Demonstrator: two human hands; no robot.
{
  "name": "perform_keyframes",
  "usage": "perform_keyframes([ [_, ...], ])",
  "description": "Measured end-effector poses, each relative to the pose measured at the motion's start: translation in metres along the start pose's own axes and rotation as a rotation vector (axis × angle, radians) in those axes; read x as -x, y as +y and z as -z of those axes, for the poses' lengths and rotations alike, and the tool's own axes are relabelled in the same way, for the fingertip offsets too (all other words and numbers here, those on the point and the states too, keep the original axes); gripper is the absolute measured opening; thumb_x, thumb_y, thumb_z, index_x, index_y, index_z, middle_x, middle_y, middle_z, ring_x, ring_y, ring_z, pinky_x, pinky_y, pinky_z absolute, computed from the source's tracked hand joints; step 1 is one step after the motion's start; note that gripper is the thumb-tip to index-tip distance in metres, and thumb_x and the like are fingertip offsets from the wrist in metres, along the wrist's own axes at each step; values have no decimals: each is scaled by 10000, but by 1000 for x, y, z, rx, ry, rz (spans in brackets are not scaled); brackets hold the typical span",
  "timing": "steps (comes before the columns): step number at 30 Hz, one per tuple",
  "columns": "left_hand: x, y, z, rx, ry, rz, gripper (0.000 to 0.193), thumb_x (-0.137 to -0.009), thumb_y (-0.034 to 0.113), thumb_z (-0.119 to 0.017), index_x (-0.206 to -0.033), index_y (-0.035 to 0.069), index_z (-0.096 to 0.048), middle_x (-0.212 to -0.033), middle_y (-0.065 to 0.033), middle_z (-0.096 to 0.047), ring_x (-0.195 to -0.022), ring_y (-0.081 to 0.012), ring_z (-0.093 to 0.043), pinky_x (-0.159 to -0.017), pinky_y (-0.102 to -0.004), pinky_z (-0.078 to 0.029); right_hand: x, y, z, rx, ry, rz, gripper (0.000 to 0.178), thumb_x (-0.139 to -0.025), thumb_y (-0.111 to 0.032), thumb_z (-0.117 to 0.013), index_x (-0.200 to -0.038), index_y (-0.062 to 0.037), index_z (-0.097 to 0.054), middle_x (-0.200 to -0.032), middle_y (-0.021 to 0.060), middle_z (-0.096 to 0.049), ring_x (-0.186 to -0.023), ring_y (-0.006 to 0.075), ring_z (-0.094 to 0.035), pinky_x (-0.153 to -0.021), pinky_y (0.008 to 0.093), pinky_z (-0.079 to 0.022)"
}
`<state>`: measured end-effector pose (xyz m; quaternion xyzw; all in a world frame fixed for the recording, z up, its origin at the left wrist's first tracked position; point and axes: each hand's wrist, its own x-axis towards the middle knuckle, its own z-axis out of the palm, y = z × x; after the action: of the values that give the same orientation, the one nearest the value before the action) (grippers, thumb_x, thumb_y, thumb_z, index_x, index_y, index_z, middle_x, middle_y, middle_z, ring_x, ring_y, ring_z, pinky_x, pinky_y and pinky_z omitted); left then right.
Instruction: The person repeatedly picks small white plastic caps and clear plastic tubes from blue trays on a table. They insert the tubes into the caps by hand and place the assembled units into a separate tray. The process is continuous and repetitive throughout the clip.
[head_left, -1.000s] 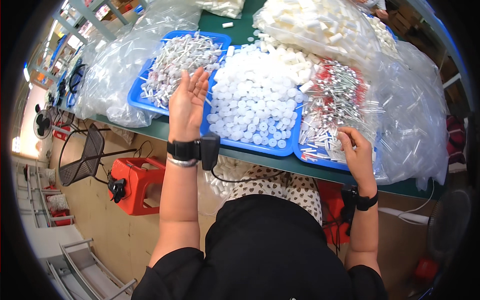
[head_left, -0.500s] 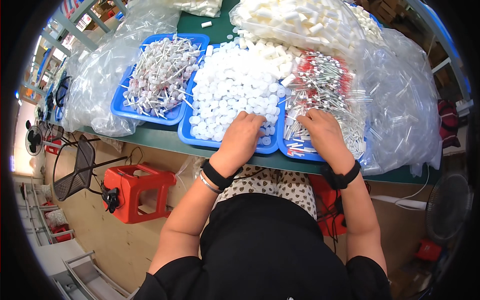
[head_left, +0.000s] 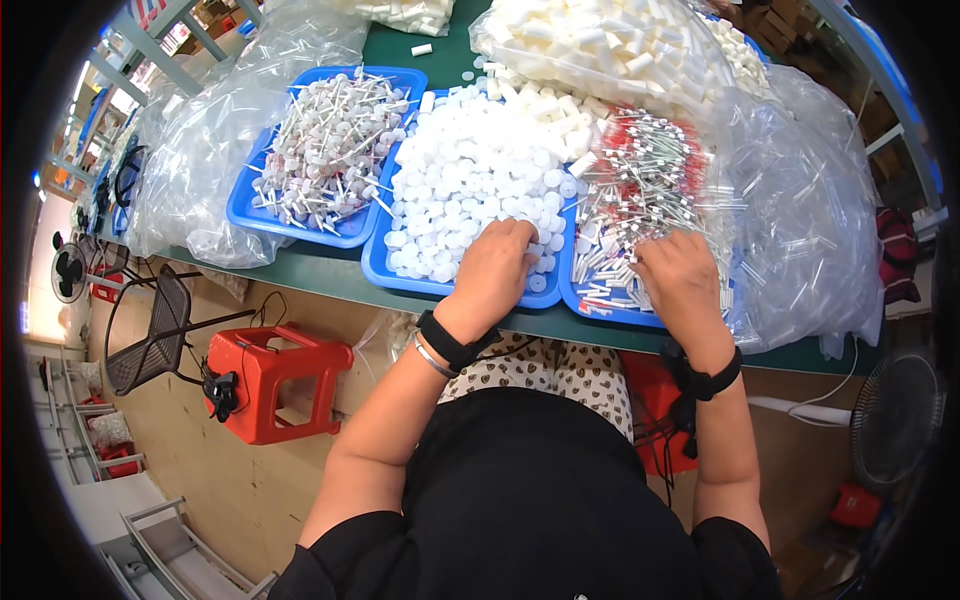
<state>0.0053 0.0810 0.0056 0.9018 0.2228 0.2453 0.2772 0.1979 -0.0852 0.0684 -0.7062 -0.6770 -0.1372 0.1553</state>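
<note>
My left hand (head_left: pixel 496 266) is closed, fingers curled down among small translucent white discs (head_left: pixel 438 220) at the near right of the middle blue tray (head_left: pixel 408 284). What its fingertips hold, if anything, is hidden. Over the right blue tray (head_left: pixel 618 313), my right hand (head_left: pixel 684 282) has thumb and fingers pinched together above thin white and metal pins (head_left: pixel 608 262). Anything in that pinch is too small to make out. Farther back in the same tray lie pins with red parts (head_left: pixel 655 150).
On the left, a blue tray (head_left: pixel 300 232) holds pins with discs on them. Clear plastic bags (head_left: pixel 800 220) flank the trays. A large bag of white cylinders (head_left: pixel 610 45) sits behind. Red stools (head_left: pixel 285 385) and a fan (head_left: pixel 898 415) stand below the green table (head_left: pixel 330 284).
My right hand has drawn back toward me and a little right over the pin tray. My left hand has shifted slightly right and stays at the discs. The whole view has shifted slightly.
</note>
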Motion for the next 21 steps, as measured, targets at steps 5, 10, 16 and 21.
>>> perform_keyframes([
  [5,2,0,1,-53,4,-28,157,-805,22,-674,-944,19,-600,-875,-151,-626,-886,-364,-578,-761,-433,-473,6,-5,6,-202,43,-77,70,-816,-98,-717,-837,-60,-662,-769,60,-634,-742,245,-534,-727,367,-388],
  [10,-1,-2,6,166,-3,34,220,-851,34,-671,-1066,20,-630,-950,-127,-665,-880,-284,-626,-781,-383,-501,11,-16,7,-411,59,-197,87,-829,-98,-717,-869,-35,-674,-779,66,-641,-747,246,-540,-727,365,-397],
  [16,6,18,17,1411,-157,645,290,-947,77,-640,-1216,-25,-607,-1055,-90,-672,-932,-127,-634,-818,-256,-532,11,-34,13,-525,66,-282,77,-832,-99,-720,-850,-41,-673,-721,66,-603,-695,253,-532,-658,366,-407],
  [21,18,24,0,1849,-146,784,328,-972,115,-615,-1248,-50,-555,-1123,-113,-631,-950,-125,-631,-879,-222,-548,10,-40,8,-526,108,-267,79,-830,-103,-725,-834,-51,-666,-678,64,-582,-647,253,-514,-646,368,-403],
])
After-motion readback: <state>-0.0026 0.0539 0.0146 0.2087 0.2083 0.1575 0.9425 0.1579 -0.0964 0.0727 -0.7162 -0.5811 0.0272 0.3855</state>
